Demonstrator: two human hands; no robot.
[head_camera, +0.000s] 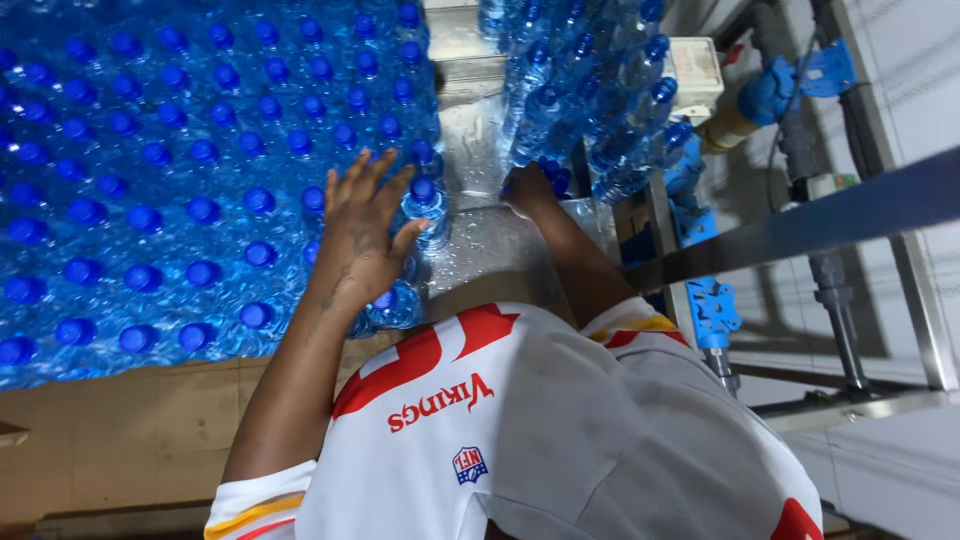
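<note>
1. Left of the wet steel conveyor strip (480, 235), a dense field of clear plastic water bottles (150, 180) stands upright, each with a round blue cap, packed cap to cap.
2. Right of the strip, a second cluster of blue-capped bottles (590, 100) crowds together, several tilted.
3. Beyond that cluster, further right of the strip, sits a small cream-white box (695, 72) with a red mark; blue pipe fittings (790, 85) and a grey steel rail (800, 225) lie beside it.
4. The left hand (365, 235) lies flat, fingers spread wide, on the caps at the field's edge nearest the strip; it grasps nothing. A single bottle (425, 200) stands just beside its thumb.
5. The right hand (528, 190) reaches across the strip to the foot of the second cluster, touching a bottle there; whether its fingers close around that bottle cannot be told.
6. Nearest the camera, below the strip, a white jersey (560, 430) with red and yellow trim fills the view.
</note>
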